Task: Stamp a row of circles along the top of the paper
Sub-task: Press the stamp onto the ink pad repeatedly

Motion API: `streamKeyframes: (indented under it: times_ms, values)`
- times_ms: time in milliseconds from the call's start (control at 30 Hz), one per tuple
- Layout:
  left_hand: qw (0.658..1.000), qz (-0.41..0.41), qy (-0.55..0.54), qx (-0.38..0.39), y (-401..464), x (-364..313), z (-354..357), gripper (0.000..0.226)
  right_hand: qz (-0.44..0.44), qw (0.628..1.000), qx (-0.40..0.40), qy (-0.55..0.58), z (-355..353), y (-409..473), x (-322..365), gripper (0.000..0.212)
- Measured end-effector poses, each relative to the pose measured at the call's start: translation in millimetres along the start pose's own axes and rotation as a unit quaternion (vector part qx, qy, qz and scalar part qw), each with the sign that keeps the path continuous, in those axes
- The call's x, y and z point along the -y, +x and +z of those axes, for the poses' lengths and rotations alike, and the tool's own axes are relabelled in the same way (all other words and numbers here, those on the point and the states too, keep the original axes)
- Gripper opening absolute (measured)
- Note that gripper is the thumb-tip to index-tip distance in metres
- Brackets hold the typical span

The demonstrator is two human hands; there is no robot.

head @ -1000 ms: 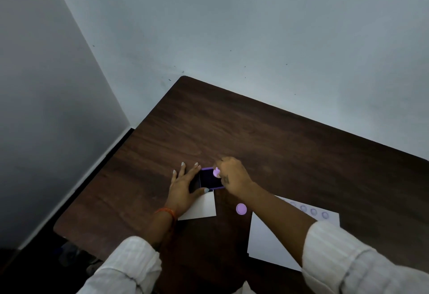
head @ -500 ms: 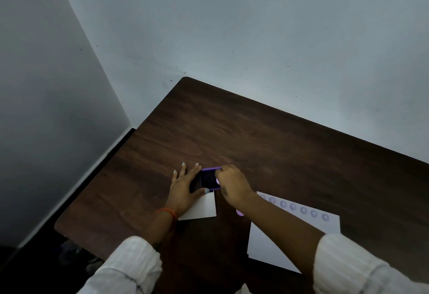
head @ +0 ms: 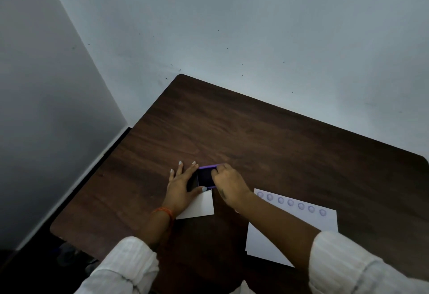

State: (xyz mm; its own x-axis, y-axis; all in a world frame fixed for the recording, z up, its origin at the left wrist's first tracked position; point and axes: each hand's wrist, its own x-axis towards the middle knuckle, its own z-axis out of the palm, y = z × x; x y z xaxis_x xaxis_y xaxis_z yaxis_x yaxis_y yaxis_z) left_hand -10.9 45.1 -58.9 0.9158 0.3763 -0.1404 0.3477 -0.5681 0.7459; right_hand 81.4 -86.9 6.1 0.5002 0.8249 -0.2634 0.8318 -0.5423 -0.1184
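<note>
A dark brown table (head: 267, 136) with wood-grain streaks stands against pale grey-blue walls (head: 255, 26). A white sheet of paper (head: 267, 240) carries a row of seven purple-blue circles (head: 290, 202) along its top edge. A purple-rimmed ink pad (head: 205, 177) has a dark inside. Beside it lies a smaller white card (head: 200, 206). Both sleeves (head: 130, 268) are white with faint stripes, and an orange band (head: 163, 211) circles the left wrist.

Dim, cool light is falling evenly across the scene, leaving the wall (head: 255, 38) a flat grey-blue. The dark worktop (head: 267, 136) is swallowing detail and showing no glare. Only the paper (head: 325, 220) is reading bright. Soft shadows are pooling at lower left. Wide-angle distortion is bending the edges, and the sleeves (head: 362, 268) are blurring.
</note>
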Motion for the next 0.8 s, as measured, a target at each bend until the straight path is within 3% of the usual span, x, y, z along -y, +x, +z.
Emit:
streamKeyframes:
  times_ms: [133,400,467,533,567,600,667,733,800]
  values:
    - [1.000,0.001,-0.001,0.005,1,-1,0,0.069,-0.063,0.998,0.015,-0.008,-9,4,-16,0.035]
    - [1.000,-0.008,-0.006,0.004,1,1,2,0.070,0.030,0.998,-0.009,0.057,-6,2,-3,0.028]
    - [1.000,-0.007,0.004,0.005,1,-1,0,0.070,0.059,0.990,-0.002,0.131,-16,6,-9,0.022]
    - [1.000,-0.007,0.018,0.009,1,-3,-2,0.070,0.108,0.955,-0.022,0.277,-22,6,-15,0.018]
    - [1.000,-0.007,0.027,0.013,1,-4,-4,0.070,0.140,0.912,-0.053,0.383,-24,3,-17,0.017]
    - [0.999,-0.006,0.037,0.017,0,-5,-5,0.070,0.177,0.845,-0.082,0.498,-25,-3,-18,0.020]
    - [0.998,-0.006,0.052,0.026,0,-7,-6,0.071,0.214,0.675,-0.091,0.700,-26,-19,-20,0.028]
    - [0.998,-0.019,0.053,0.035,0,-8,-7,0.074,0.222,0.540,-0.064,0.810,-24,-37,-21,0.028]
    - [0.997,-0.042,0.044,0.044,0,-9,-9,0.078,0.209,0.433,-0.052,0.875,-21,-58,-26,0.025]
